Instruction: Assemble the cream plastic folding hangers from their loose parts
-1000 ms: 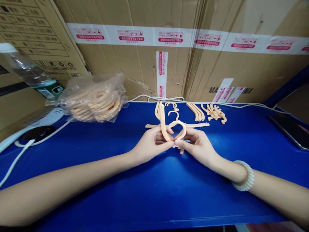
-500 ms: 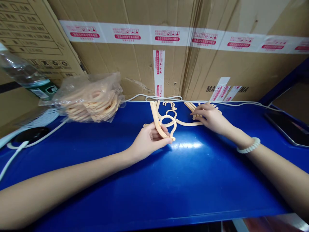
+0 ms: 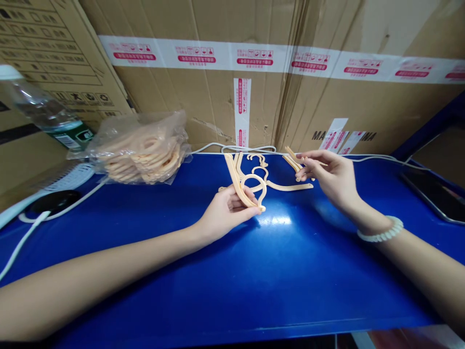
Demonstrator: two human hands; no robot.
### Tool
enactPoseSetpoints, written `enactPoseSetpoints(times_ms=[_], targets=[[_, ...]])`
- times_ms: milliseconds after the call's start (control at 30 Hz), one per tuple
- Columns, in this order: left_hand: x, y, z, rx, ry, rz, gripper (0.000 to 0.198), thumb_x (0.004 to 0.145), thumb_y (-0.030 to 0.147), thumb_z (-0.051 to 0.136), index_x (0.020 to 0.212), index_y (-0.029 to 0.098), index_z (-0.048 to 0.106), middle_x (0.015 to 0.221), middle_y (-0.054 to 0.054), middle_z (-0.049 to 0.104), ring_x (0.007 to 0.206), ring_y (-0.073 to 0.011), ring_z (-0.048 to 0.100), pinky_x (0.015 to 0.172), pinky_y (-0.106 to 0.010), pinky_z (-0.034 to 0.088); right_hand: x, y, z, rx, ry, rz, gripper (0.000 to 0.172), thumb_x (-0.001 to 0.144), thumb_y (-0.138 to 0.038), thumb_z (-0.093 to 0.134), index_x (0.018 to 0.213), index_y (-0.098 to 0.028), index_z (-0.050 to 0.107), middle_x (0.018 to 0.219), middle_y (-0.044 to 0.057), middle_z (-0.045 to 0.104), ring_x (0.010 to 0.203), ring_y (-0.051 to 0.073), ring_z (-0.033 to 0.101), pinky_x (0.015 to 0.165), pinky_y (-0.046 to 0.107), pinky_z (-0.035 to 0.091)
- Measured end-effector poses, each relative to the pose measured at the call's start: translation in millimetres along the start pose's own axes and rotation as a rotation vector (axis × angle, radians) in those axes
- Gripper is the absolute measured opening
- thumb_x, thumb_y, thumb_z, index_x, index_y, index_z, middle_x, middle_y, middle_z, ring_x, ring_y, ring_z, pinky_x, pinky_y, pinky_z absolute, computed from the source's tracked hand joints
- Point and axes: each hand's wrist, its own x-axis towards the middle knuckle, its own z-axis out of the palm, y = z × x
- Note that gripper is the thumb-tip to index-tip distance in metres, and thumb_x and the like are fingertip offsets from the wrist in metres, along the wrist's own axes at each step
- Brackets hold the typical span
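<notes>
L hand (image 3: 220,215) closed on 1 hanger assy. (image 3: 234,175); R hand (image 3: 336,182) pinched shut on 1 strip (image 3: 291,153). Worktop (image 3: 254,281): 1 bag (image 3: 145,148) far L, 1 phone (image 3: 432,196) far R.

The right wrist (image 3: 370,222) wears a pale ridged bracelet (image 3: 382,235).

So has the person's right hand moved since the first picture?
Yes: judged against the vertical tape strip on the cardboard, the right hand has gone rightward and farther back, away from the left hand.
</notes>
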Motion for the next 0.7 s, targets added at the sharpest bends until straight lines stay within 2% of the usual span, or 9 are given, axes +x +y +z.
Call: enactPoseSetpoints(times_ms=[100, 167, 267, 400, 533, 700], targets=[[0.4, -0.9, -1.1, 0.011, -0.003, 0.001, 0.03, 0.072, 0.021, 0.08, 0.088, 0.017, 0.055, 0.085, -0.002, 0.07, 0.083, -0.0174, 0.073, 0.088, -0.037, 0.059, -17.0, -19.1, 11.4, 0.212, 0.02, 0.082, 0.027, 0.079, -0.043, 0.079, 0.094, -0.021, 0.075, 0.096, 0.008, 0.076, 0.08, 0.022, 0.074, 0.077, 0.037, 0.061], [0.7, -2.1, -2.1, 0.011, -0.006, 0.008, 0.03, 0.073, 0.02, 0.08, 0.09, 0.018, 0.055, 0.087, -0.002, 0.069, 0.085, -0.0178, 0.073, 0.089, -0.038, 0.058, -26.8, -26.5, 17.5, 0.326, 0.007, 0.157, 0.028, 0.079, -0.047, 0.079, 0.088, -0.021, 0.075, 0.105, 0.008, 0.075, 0.082, 0.021, 0.074, 0.081, 0.039, 0.062], [1.4, -3.8, -3.2, 0.003, -0.018, 0.036, 0.027, 0.074, 0.019, 0.078, 0.09, 0.018, 0.056, 0.089, -0.001, 0.068, 0.087, -0.0167, 0.072, 0.09, -0.036, 0.058, -37.4, -29.7, 24.1, 0.384, -0.007, 0.268, 0.027, 0.078, -0.047, 0.079, 0.08, -0.02, 0.076, 0.098, 0.008, 0.076, 0.075, 0.019, 0.073, 0.077, 0.037, 0.062], [2.6, -4.8, -3.4, 0.019, -0.038, 0.103, 0.021, 0.077, 0.016, 0.075, 0.088, 0.017, 0.057, 0.092, -0.001, 0.068, 0.085, -0.0138, 0.069, 0.088, -0.031, 0.057, -44.4, -26.9, 30.1, 0.391, -0.013, 0.346, 0.021, 0.069, -0.037, 0.087, 0.081, -0.021, 0.08, 0.084, 0.006, 0.075, 0.069, 0.016, 0.069, 0.069, 0.031, 0.06], [2.5, -3.9, -3.1, 0.038, -0.058, 0.113, 0.017, 0.078, 0.017, 0.073, 0.088, 0.017, 0.058, 0.09, -0.002, 0.068, 0.085, -0.0143, 0.069, 0.086, -0.031, 0.056, -45.3, -22.2, 33.3, 0.358, 0.012, 0.32, 0.019, 0.064, -0.033, 0.09, 0.075, -0.021, 0.079, 0.101, 0.005, 0.072, 0.067, 0.011, 0.062, 0.062, 0.028, 0.056], [1.9, -3.2, -3.4, 0.046, -0.061, 0.106, 0.016, 0.078, 0.016, 0.073, 0.087, 0.018, 0.059, 0.09, -0.002, 0.068, 0.086, -0.0156, 0.069, 0.086, -0.032, 0.056, -45.7, -19.8, 35.2, 0.396, -0.022, 0.419, 0.023, 0.06, -0.032, 0.092, 0.072, -0.018, 0.078, 0.105, 0.007, 0.069, 0.067, 0.01, 0.062, 0.063, 0.028, 0.056]])
